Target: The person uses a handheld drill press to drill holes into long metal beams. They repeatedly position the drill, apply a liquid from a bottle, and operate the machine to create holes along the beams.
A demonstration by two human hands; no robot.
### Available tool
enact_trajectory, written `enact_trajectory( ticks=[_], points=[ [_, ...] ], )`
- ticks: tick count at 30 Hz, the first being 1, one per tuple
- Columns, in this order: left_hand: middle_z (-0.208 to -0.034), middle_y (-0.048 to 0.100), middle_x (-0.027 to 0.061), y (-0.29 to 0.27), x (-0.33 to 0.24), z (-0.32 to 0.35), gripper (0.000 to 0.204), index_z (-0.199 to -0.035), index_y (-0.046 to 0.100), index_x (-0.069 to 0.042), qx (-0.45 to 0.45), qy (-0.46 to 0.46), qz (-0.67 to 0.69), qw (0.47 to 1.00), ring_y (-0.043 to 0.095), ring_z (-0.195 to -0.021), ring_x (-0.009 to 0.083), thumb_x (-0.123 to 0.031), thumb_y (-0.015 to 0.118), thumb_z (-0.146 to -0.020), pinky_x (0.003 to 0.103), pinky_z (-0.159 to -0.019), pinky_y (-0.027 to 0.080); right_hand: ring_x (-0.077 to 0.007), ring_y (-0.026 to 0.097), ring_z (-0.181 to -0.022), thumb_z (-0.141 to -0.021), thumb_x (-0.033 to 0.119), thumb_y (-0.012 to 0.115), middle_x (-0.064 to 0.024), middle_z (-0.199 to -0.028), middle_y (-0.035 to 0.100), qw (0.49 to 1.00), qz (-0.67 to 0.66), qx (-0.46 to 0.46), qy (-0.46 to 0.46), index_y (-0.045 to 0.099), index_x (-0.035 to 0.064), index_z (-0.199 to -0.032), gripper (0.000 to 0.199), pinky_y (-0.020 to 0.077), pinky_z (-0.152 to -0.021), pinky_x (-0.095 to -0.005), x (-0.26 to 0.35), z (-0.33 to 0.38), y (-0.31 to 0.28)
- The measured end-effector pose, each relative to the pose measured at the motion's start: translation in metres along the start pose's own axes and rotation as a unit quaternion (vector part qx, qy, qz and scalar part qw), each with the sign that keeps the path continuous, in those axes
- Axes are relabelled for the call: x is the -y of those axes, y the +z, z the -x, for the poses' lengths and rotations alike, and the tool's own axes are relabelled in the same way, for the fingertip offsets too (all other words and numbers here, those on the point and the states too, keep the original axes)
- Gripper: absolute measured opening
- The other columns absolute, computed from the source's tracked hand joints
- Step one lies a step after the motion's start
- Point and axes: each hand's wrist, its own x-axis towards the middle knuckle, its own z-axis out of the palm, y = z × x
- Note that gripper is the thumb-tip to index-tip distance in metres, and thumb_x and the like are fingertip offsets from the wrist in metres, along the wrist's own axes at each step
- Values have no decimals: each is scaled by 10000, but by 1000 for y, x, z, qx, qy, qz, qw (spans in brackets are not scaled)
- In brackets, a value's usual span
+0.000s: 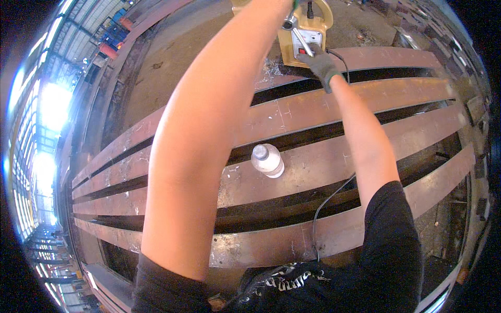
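Right hand (322,63), grey-gloved, fingers wrapped on metal lever (304,43) of yellow drill machine (305,32) standing at far edge of rusty steel beam (292,112). Left hand beyond frame top, grip unknowable. Shavings (271,67) beside base suggest drilling underway. Plastic bottle (267,159) on nearer beam.

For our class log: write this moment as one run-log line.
left hand: atop drill, mostly hidden | right hand: gloved, on drill lever | bottle: upright on beam
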Motion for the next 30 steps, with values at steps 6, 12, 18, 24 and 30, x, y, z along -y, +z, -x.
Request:
enact_trajectory(
  ticks=[6, 12, 18, 24, 30],
  points=[
    [-1112, 728, 184, 4, -32, 9, 310, -1150, 695, -83, 48, -27, -17, 998, 681, -1079, 369, -241, 643, -888, 475, -942, 519, -408, 619, -1231, -929, 526, 664, -345, -1377, 556, 892, 407, -141, -142, 413, -51, -1479, 836, 511, -1024, -491, 87, 37, 54],
    [-1141, 708, 188, 25, -70, 27, 375, -1190, 678, -77, -54, -8, 11, 998, 654, -1114, 377, -216, 683, -841, 486, -963, 507, -388, 660, -1072, -960, 451, 631, -292, -1222, 623, 784, 555, -75, -270, 505, -24, -1364, 636, 533, -917, -497, 83, 6, -31],
    [-1170, 689, 193, -57, -119, 135, 456, -1230, 662, -71, -161, -25, 25, 986, 628, -1150, 385, -192, 722, -794, 497, -984, 494, -368, 700, -913, -990, 376, 597, -240, -1068, 690, 692, 625, -117, -341, 597, 3, -1249, 454, 556, -809, -503, 128, -16, -79],
    [-1314, 634, 205, -143, -77, 431, 503, -1317, 608, -58, -195, -461, -29, 865, 612, -1196, 377, -120, 729, -833, 479, -1001, 495, -359, 730, -785, -985, 310, 599, -199, -924, 742, 763, 624, -55, -159, 673, 21, -1160, 346, 565, -712, -518, 26, -65, -86],
    [-1119, 730, 165, -177, 4, 670, 367, -1225, 714, -139, 289, -698, -306, 579, 691, -1050, 379, -348, 558, -966, 479, -914, 548, -324, 711, -883, -954, 408, 658, -180, -957, 744, 976, 172, -102, -86, 694, 33, -1208, 455, 538, -772, -483, -84, -70, 39]
  ],
)
